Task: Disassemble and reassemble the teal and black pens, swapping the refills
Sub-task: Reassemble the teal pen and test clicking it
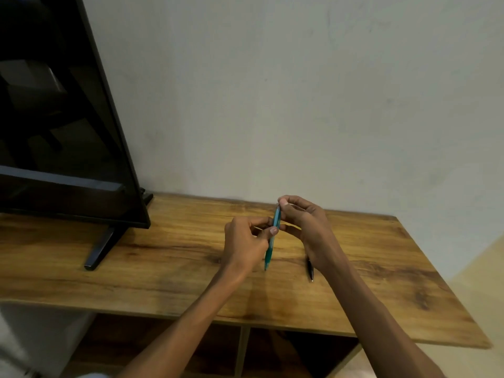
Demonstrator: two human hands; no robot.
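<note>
Above the counter, your left hand and right hand are both pinching the light, slippery teal pen; grip either side of its joint. Black pen is lying right.

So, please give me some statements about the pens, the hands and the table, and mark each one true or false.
1. Both hands hold the teal pen. True: left hand at its middle, right hand at its top.
2. The black pen lies on the table. True.
3. The teal pen lies flat on the table. False: it is held above it, tip down.
4. A television stands on the right. False: on the left.
</note>
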